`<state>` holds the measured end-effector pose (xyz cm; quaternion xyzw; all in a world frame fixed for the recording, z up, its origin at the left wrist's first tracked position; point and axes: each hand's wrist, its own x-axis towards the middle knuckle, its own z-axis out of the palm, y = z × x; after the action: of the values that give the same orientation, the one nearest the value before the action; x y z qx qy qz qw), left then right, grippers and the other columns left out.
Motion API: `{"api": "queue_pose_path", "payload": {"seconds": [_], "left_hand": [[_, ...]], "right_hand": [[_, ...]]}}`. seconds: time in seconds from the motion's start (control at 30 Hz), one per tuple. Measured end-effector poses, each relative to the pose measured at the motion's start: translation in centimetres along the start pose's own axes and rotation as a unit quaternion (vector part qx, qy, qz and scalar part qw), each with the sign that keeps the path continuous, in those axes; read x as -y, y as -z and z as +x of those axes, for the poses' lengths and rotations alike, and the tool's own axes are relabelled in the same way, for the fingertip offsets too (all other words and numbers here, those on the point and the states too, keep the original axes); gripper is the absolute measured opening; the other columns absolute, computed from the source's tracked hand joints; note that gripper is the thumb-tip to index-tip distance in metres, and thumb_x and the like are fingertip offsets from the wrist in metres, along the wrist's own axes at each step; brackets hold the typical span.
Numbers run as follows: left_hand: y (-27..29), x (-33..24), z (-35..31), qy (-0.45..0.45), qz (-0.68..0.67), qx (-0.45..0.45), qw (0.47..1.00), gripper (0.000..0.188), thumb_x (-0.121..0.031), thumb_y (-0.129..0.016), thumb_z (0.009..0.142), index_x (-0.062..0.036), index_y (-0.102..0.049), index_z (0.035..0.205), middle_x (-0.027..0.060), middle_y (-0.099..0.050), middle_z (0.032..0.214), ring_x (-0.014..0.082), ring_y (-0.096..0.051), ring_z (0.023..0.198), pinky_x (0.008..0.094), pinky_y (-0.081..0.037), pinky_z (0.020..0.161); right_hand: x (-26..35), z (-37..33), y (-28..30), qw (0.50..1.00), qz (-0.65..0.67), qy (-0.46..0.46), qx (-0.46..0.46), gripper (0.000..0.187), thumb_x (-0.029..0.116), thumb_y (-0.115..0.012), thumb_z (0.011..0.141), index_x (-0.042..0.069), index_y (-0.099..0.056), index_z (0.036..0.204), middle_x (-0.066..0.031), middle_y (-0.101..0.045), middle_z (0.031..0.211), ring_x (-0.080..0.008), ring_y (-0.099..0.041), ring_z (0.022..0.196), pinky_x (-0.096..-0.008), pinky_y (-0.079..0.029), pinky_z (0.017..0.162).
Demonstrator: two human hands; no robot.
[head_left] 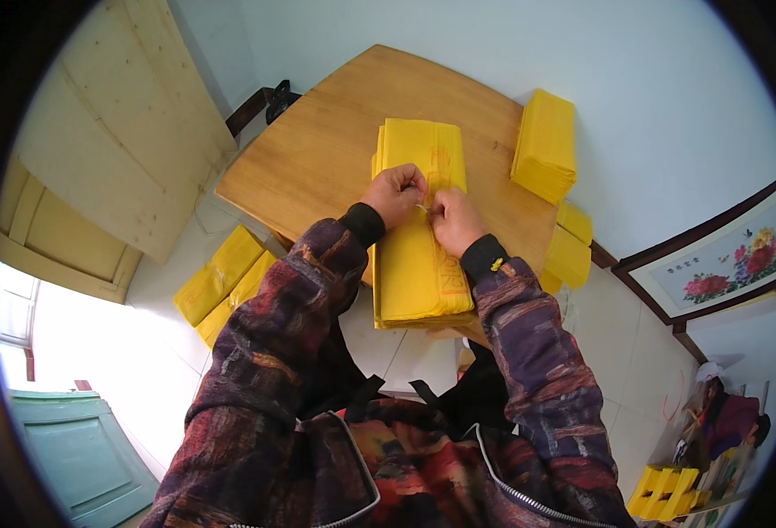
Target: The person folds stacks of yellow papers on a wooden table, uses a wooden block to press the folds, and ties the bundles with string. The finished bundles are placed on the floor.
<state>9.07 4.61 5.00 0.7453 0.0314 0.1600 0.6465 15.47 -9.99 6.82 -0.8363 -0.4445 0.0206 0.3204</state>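
A thick bundle of folded yellow sheets [419,277] with faint red print lies lengthwise in front of me, its near end at the table's front edge. Over its middle, my left hand [394,194] is closed, thumb and fingertips pinched together. My right hand [457,220] is also closed, just to the right and a little nearer. A thin pale string [422,208] runs between the fingertips of both hands, close above the bundle's top face. Its ends are hidden in the fingers.
The bundle rests on a wooden table [318,158]. Another yellow stack [545,145] stands at its right edge by the wall, with more yellow bundles [568,251] below. On the floor at left lie further yellow bundles [221,275]. A framed flower picture [718,255] is at right.
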Motion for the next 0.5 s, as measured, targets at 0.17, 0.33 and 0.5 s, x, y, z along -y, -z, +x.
{"api": "queue_pose_path", "payload": {"seconds": [0.17,0.33,0.5], "left_hand": [[-0.2,1.3,-0.5,-0.021,-0.014,-0.023,0.999,0.007,0.003,-0.050,0.078,-0.0034,-0.053,0.078,0.0005,-0.052,0.069,0.0068,-0.048,0.065,0.0216,-0.042,0.060],[-0.4,1.6,-0.6,-0.017,-0.019,-0.023,0.999,0.009,0.004,-0.048,0.079,-0.0031,-0.053,0.078,0.0002,-0.053,0.070,0.0068,-0.050,0.067,0.0208,-0.042,0.062],[-0.2,1.5,-0.4,-0.002,-0.095,-0.009,0.995,0.010,0.005,-0.047,0.079,-0.0024,-0.052,0.078,0.0006,-0.054,0.071,0.0074,-0.050,0.067,0.0202,-0.042,0.062]], "right_hand": [[-0.2,-1.0,-0.3,0.998,0.033,0.039,-0.046,0.010,-0.001,-0.057,0.070,0.001,-0.047,0.072,-0.0153,-0.050,0.077,-0.0336,-0.051,0.073,-0.0372,-0.041,0.064],[-0.3,-1.4,-0.3,0.995,0.096,0.001,-0.035,0.012,0.000,-0.057,0.069,0.002,-0.046,0.070,-0.0150,-0.050,0.077,-0.0344,-0.050,0.077,-0.0394,-0.040,0.065],[-0.7,-1.5,-0.3,0.992,0.117,-0.001,-0.038,0.012,-0.001,-0.057,0.069,0.002,-0.045,0.070,-0.0150,-0.049,0.076,-0.0347,-0.050,0.075,-0.0392,-0.040,0.064]]}}
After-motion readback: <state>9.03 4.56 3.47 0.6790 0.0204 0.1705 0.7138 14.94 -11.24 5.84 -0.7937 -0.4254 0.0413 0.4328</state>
